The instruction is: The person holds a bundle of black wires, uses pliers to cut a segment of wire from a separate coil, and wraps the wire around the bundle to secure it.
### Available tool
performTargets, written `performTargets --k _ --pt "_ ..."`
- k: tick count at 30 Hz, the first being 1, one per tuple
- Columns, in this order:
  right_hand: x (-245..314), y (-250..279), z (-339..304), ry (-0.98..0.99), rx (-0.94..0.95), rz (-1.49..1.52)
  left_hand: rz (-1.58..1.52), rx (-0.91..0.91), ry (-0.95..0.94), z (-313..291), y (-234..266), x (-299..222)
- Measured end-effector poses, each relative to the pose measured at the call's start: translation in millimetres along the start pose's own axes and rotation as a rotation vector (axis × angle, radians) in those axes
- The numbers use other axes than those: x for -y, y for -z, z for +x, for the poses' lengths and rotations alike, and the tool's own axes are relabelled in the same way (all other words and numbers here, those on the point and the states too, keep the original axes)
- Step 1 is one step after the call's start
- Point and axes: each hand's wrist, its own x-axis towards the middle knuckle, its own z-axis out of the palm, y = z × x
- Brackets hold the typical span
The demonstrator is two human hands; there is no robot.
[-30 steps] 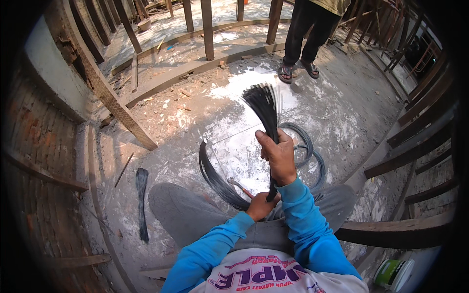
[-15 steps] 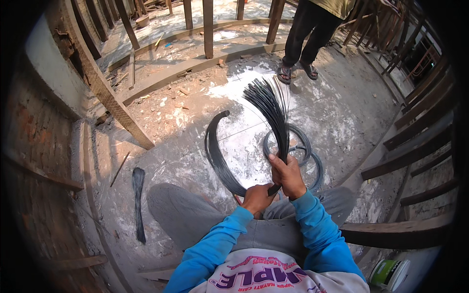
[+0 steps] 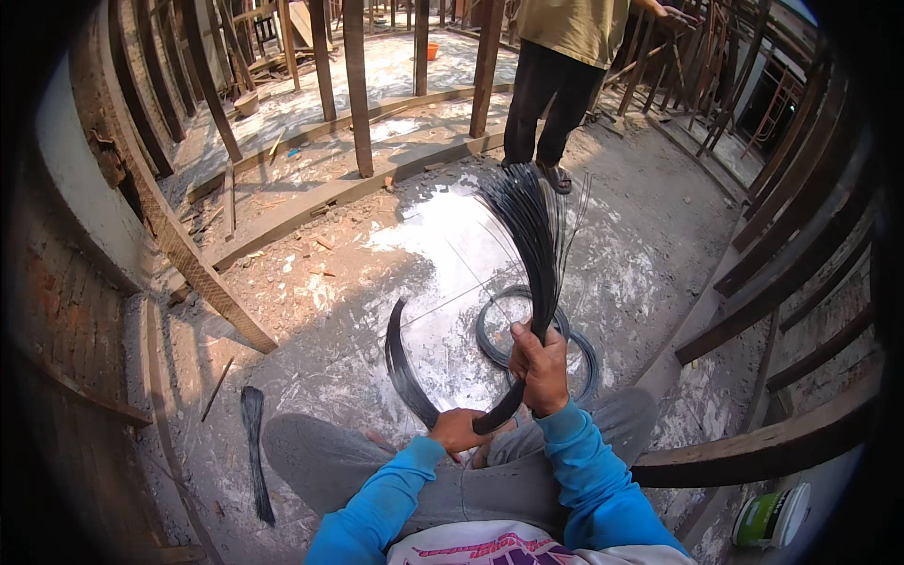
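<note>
A thick bundle of thin black wire (image 3: pixel 533 250) bends in a long U over my lap. My left hand (image 3: pixel 457 431) is closed around its low part, close to my knees. Higher up and to the right, my right hand (image 3: pixel 540 365) grips the same bundle, thumb on top. Above the right fist the strands fan out, with a few loose ones splaying to the right. The other end curves up to the left of my left hand. Behind the bundle, a coil of grey wire (image 3: pixel 488 347) lies on the floor, partly hidden by it.
A shorter tied wire bundle (image 3: pixel 254 457) lies on the floor at left, near a thin stick (image 3: pixel 217 389). A green and white tub (image 3: pixel 772 516) is at lower right. Wooden posts (image 3: pixel 356 89) surround the floor. Another person (image 3: pixel 556 85) stands ahead.
My hands have moved apart along the wire, so a bent stretch now shows between them. The loose strands spread wider at the top. The view has tilted up.
</note>
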Motion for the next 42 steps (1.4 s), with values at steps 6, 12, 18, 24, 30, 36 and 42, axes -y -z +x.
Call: performTargets --k 6,12,18,24,30,36,42 --pt "-19.4 -1.6 15.1 0.081 0.001 -0.054 -0.243 -0.003 0.241 -9.3 -12.1 -28.5" --pt "-26.7 -36.4 15.8 0.033 0.141 -0.093 -0.576 -0.168 0.185 -12.2 -66.7 1.1" --pt "-25.7 -30.3 34.2 -0.366 0.460 -0.274 -0.086 -0.265 0.059 -23.3 -47.7 -27.9" --pt "-4.9 10.1 23.9 -0.436 0.493 -0.158 -0.004 -0.369 0.049 -18.5 -13.2 -38.3" --pt "-20.7 13.9 -2.9 -0.378 0.267 -0.004 -0.027 -0.200 -0.047 -15.4 2.2 -42.7" --pt "10.7 14.2 -13.8 -0.328 0.250 -0.004 0.262 -0.154 -0.444 4.0 23.1 -13.4" --pt "20.9 3.4 1.7 -0.219 0.172 -0.073 0.618 0.010 -0.350 29.5 66.2 -20.3"
